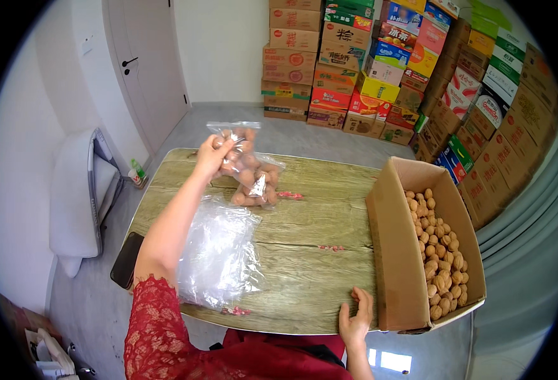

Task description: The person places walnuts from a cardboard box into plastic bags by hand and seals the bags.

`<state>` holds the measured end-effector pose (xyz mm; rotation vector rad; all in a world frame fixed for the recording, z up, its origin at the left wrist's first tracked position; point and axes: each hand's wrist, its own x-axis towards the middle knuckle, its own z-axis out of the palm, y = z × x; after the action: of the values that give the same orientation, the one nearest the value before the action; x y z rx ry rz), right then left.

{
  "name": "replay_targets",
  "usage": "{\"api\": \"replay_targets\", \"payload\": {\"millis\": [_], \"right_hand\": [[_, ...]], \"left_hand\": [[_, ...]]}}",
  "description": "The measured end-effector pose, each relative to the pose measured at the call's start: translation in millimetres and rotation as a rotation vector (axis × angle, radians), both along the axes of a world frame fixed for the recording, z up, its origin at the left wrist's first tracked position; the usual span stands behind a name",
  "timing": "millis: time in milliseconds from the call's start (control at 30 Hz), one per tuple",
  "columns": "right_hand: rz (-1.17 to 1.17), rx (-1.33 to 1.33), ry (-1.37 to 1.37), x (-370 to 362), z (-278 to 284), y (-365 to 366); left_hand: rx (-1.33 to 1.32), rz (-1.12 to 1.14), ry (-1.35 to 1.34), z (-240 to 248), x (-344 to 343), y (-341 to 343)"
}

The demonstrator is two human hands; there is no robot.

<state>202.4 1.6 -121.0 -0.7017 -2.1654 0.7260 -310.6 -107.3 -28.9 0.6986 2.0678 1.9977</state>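
Note:
My left hand (pixel 212 154) reaches to the far left of the table and grips a clear zip bag of walnuts (pixel 244 158) near its upper part. Just below and to the right, a second bag of walnuts (pixel 263 189) rests on the table, partly overlapped by the held one. Under my left forearm lies a stack of clear plastic bags (pixel 219 259), flat and shiny. My right hand (pixel 356 316) is at the near edge of the table, its fingers apart and nothing in it. Beside it stands an open cardboard box (pixel 383 266) holding many loose walnuts (pixel 440 253).
A dark phone (pixel 127 261) lies at the table's left edge. The wood-patterned table (pixel 317 215) has rounded corners. Stacked cartons (pixel 348 69) line the far wall and right side. A folded grey cushioned item (pixel 82 196) stands on the floor at left, near a green bottle (pixel 138 168).

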Motion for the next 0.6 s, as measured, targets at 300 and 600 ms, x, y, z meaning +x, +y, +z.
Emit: {"api": "replay_targets", "payload": {"millis": [300,600], "right_hand": [[-0.004,0.035,-0.025,-0.5,-4.2,2.9],[0.019,0.091,-0.073,-0.4,-0.3,2.8]], "left_hand": [[-0.667,0.349,0.542,-51.3,-40.0,-46.2],[-0.966,-0.286,0.574,20.3,100.5,-107.5]]}}
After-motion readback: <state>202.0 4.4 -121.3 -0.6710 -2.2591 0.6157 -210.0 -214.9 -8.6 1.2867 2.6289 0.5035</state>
